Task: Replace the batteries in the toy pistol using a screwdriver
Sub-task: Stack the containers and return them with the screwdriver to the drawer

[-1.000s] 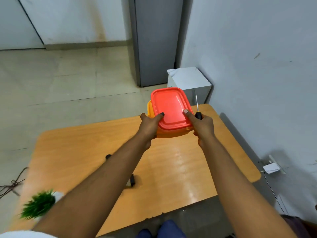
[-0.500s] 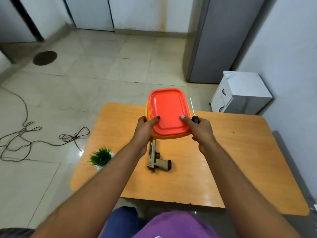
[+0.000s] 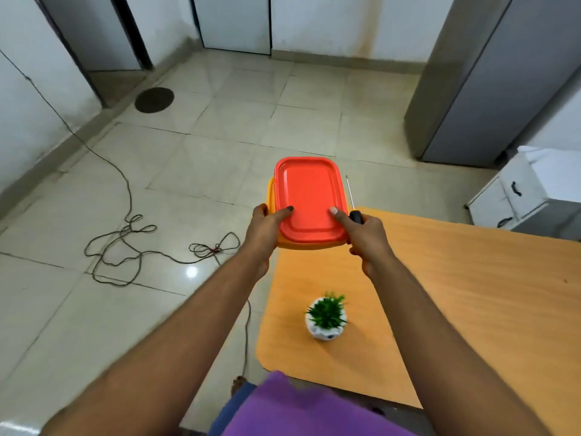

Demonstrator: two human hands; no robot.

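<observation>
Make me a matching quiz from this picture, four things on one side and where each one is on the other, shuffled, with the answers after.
Things:
1. red lid
2. screwdriver
3. potted plant
4. dark cord

Places:
A. lying looped on the tiled floor
B. standing on the orange table
C. gripped in the right hand, shaft pointing away from the person
D. on top of the orange container held between the left hand and the right hand

Pairs: 1-D, 2-C, 3-B, 4-A
</observation>
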